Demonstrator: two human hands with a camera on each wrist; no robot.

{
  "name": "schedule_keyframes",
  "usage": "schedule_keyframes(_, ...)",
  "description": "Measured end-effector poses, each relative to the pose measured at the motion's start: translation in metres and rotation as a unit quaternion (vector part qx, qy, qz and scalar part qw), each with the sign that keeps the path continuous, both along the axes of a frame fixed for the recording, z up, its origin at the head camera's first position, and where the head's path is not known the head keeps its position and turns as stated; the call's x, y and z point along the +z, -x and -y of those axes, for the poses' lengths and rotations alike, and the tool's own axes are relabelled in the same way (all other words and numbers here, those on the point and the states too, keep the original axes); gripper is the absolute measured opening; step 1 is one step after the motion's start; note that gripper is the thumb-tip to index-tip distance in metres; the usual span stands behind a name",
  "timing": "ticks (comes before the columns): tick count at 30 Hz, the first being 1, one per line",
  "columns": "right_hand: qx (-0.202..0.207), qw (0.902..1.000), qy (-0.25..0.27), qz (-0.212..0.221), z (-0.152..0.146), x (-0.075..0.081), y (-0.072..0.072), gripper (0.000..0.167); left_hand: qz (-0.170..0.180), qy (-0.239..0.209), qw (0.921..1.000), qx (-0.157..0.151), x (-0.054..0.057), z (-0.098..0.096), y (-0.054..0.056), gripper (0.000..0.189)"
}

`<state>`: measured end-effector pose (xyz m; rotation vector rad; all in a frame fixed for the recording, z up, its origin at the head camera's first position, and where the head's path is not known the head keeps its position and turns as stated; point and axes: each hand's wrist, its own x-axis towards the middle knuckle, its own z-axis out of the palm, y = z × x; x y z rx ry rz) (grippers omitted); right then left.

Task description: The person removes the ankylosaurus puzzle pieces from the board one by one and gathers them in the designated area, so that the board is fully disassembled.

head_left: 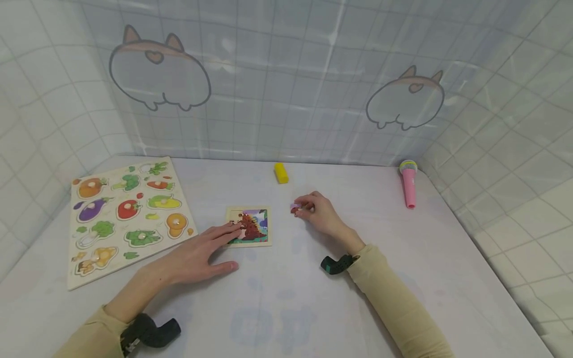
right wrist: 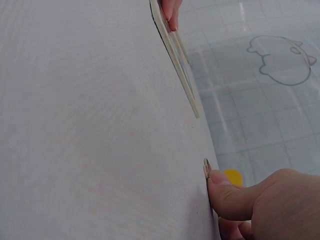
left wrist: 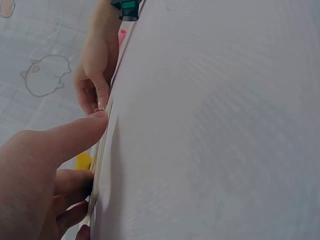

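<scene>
A small square jigsaw puzzle [head_left: 255,227] with a pale wooden frame and a colourful brown-animal picture lies flat in the middle of the table. My left hand [head_left: 197,257] rests its outstretched fingertips on the puzzle's left part, covering some of the picture, with the thumb apart on the table side. To the right of the puzzle, my right hand [head_left: 323,215] pinches a small purple and dark-red puzzle piece [head_left: 294,208] between thumb and fingers. In the right wrist view, that thin puzzle piece [right wrist: 206,167] is seen edge-on, close to the tabletop.
At the left lies a large wooden vegetable peg puzzle [head_left: 152,217]. A yellow block [head_left: 281,173] stands behind the small puzzle. Toward the right back lies a pink toy microphone [head_left: 409,186]. Tiled, patterned walls [head_left: 286,89] enclose the white table [head_left: 277,298] at the back and sides.
</scene>
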<state>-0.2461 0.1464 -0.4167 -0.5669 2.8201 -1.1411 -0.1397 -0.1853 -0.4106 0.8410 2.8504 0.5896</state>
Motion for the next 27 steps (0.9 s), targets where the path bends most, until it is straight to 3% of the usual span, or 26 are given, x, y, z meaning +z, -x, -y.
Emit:
schedule_keyframes(17,0.009,0.9999,0.002,-0.008,-0.0021,-0.0020,0.0011,0.028,-0.020,0.017,0.9996,-0.012,-0.0021,-0.0029,-0.0020,0.076)
schedule_keyframes(27,0.004,1.0000,0.004,-0.002,-0.0017,-0.0027,0.0023,0.027,0.011,-0.015,0.9998,-0.012,0.0011,-0.0063,-0.0037,0.077)
